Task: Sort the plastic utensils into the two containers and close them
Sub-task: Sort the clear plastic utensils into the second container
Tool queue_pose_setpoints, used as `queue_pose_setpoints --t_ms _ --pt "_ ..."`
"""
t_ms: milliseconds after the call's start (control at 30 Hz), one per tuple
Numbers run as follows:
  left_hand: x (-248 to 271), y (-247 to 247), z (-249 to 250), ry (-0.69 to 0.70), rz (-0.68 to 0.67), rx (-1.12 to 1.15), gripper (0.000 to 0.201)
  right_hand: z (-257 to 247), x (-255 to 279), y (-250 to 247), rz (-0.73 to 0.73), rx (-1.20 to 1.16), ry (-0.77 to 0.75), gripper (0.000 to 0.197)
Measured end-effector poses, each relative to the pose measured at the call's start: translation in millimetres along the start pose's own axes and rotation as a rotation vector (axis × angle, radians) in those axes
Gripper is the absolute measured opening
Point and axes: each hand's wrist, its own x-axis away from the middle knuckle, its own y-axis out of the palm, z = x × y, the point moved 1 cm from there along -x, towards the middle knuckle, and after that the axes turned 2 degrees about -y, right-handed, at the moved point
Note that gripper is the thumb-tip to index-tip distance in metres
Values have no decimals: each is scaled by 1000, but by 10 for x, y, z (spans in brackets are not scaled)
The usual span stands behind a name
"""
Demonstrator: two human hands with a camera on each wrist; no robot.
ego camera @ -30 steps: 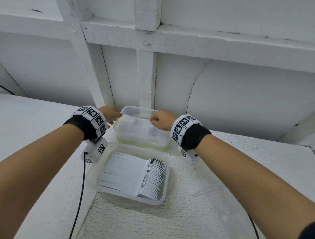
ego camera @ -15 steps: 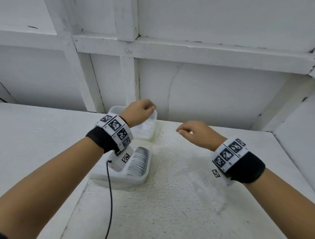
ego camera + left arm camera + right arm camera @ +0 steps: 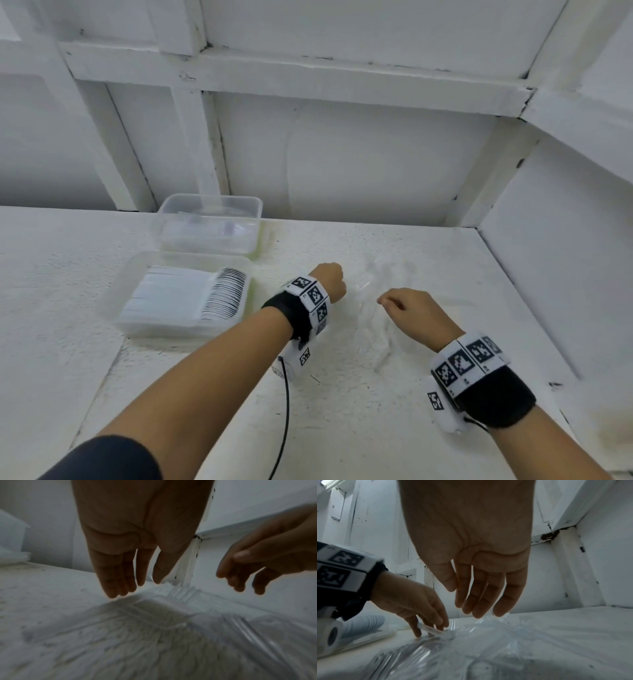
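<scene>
From the head camera, a loose heap of clear plastic forks (image 3: pixel 373 308) lies on the white textured tabletop (image 3: pixel 342 411), right of the shallow translucent container of stacked white spoons (image 3: pixel 185 298) and the deeper clear lidded container (image 3: pixel 209 222) behind it. Both hands hang over the heap, the left hand (image 3: pixel 330 282) at its near-left edge, the right hand (image 3: pixel 411 313) just right of it.

The left wrist camera shows the left fingers (image 3: pixel 118 577) pointing down, relaxed and apart, tips just above the forks; nothing is held.

From the right wrist camera, the right fingers (image 3: pixel 481 595) hang straight and loose above the tines, empty, while the left fingertips seem to touch one fork handle; whether they pinch it cannot be told.

The forks look light, stiff, slick and prone to tangle; gathering them by the handles in a bundle seems safest.
</scene>
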Motion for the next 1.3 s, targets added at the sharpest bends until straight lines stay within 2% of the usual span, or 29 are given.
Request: queue_pose_setpoints --t_ms 67,133,233,333,433,500,600,733,867,1000,1133,1300 --pt "-15 94 -10 -35 -68 -94 23 59 81 28 -8 -10 22 28" --pt "2 127 -26 -49 -71 -147 10 102 144 42 -10 -19 30 29" --pt "34 157 -76 -55 -89 -181 27 132 209 52 -15 -33 24 29" --pt "120 117 -131 -69 -116 -142 32 130 229 59 -20 -44 12 28" --pt "215 54 -251 -80 -136 -54 8 94 207 52 -17 -75 -5 27" --pt "308 15 -341 -123 -152 74 6 38 168 49 -18 -95 -24 26" --pt "473 -43 -453 -144 -187 137 26 -87 61 62 -37 -85 -42 26" --pt "732 -121 -539 -131 -212 23 27 -292 -131 149 -117 10 -29 29" --pt "921 -140 -684 -101 -81 2 35 -475 -276 262 -197 141 -38 29" --pt "973 -131 -859 -169 25 302 27 -605 -337 414 -316 282 -35 36" --pt "1006 -120 -948 -217 109 490 27 -656 -363 561 -309 411 -64 22" --pt "985 -74 -908 -177 175 534 25 -667 -280 513 -329 305 -84 8"
